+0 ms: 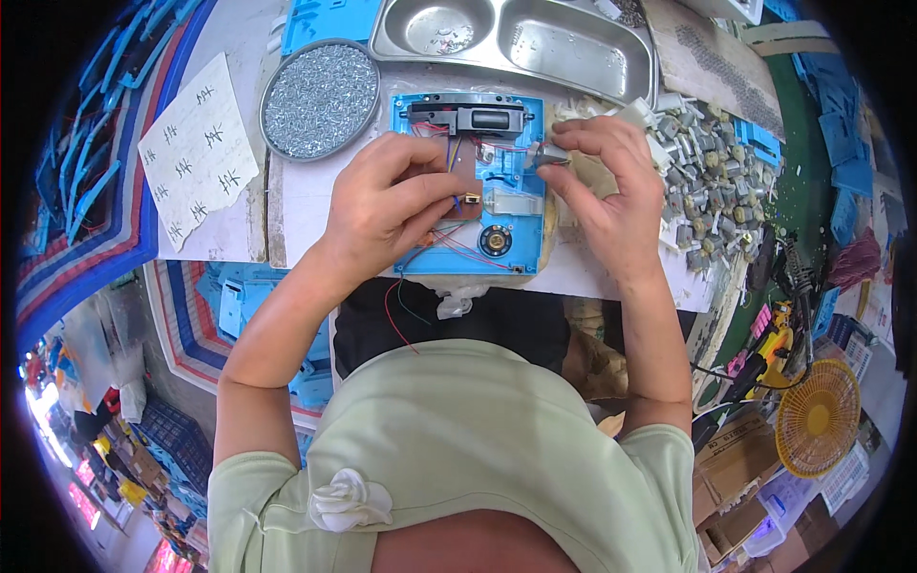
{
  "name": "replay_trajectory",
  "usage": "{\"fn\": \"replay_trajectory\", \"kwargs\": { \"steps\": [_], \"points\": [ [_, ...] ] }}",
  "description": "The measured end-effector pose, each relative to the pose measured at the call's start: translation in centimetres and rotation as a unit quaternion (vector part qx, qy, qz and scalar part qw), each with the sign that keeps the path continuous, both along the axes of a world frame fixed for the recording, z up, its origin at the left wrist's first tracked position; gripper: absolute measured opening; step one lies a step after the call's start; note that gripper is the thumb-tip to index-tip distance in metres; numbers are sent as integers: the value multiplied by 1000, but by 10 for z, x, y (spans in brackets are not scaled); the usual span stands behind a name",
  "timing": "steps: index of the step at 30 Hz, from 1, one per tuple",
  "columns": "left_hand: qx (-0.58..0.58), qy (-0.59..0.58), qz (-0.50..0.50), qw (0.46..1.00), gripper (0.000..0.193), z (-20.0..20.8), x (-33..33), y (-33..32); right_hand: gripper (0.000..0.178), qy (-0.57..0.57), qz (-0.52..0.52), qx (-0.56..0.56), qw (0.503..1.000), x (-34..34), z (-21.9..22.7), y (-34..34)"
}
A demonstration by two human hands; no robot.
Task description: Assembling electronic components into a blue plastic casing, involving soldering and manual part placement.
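A light-blue plastic housing (523, 258) lies open on the table in front of me. It holds a black module (478, 118) along its far edge, a brown circuit board (466, 170), a white rectangular part (514, 203) and a small round speaker (495, 241). My left hand (396, 196) is closed, thumb and fingers pinching at the circuit board; its fingertips are partly hidden. Over the housing's right edge, my right hand (609, 172) pinches a small silver motor (547, 155). Thin red wires run near it, and loose wires (394, 307) hang off the near edge.
A round tray of small screws (320, 98) stands at the far left, beside a handwritten paper sheet (199, 153). A steel compartment tray (573, 57) lies at the back. Several small motors (712, 181) are heaped on the right. A yellow fan (817, 417) stands lower right.
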State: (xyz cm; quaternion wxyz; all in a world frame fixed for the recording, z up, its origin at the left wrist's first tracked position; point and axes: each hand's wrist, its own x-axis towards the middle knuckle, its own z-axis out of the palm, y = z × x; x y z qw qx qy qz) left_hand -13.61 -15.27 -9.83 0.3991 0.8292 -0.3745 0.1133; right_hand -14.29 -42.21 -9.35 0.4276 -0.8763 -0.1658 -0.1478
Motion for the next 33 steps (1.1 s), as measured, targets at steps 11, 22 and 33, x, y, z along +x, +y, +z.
{"fn": "replay_trajectory", "kwargs": {
  "steps": [11,22,33],
  "points": [
    [116,-14,-71,991,18,24,24,-34,29,6,-62,-7,998,-5,1,-13],
    [134,18,-105,985,8,25,38,-47,30,-13,-101,43,994,-17,9,-30],
    [-219,221,137,941,15,-8,-3,16,28,-33,2,-29,999,0,0,11]
  ]
}}
